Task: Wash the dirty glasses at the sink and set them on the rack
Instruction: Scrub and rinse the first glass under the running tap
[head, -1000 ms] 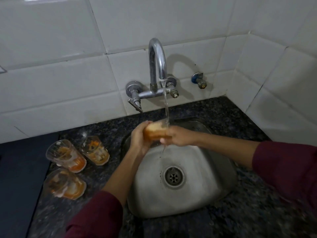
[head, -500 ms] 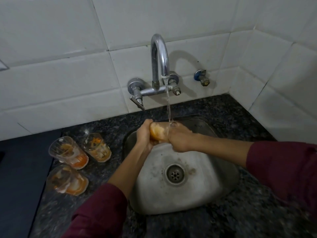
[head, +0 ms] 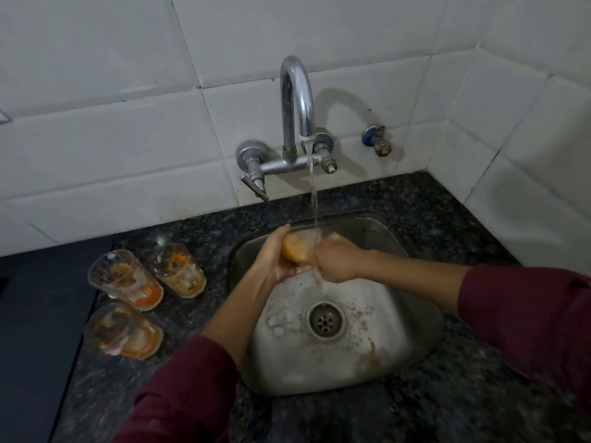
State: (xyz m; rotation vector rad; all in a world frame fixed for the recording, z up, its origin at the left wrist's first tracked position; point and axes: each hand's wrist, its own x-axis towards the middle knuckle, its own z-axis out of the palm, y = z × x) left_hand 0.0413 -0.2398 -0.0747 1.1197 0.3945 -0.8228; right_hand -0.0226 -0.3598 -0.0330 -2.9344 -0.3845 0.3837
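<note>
I am wearing the single head camera, which is looking forward and steeply down from above my own forearms onto the sink (head: 399, 356) and the dark speckled counter (head: 425, 199) around it. It is facing the white tiled wall (head: 128, 148), where the tap (head: 295, 100) is standing near frame centre, and is sitting close. Its wide lens is bending the tile lines toward the edges.

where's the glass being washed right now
In the head view, the glass is held over the back of the sink, under the tap's stream, between the left hand and right hand.
</note>
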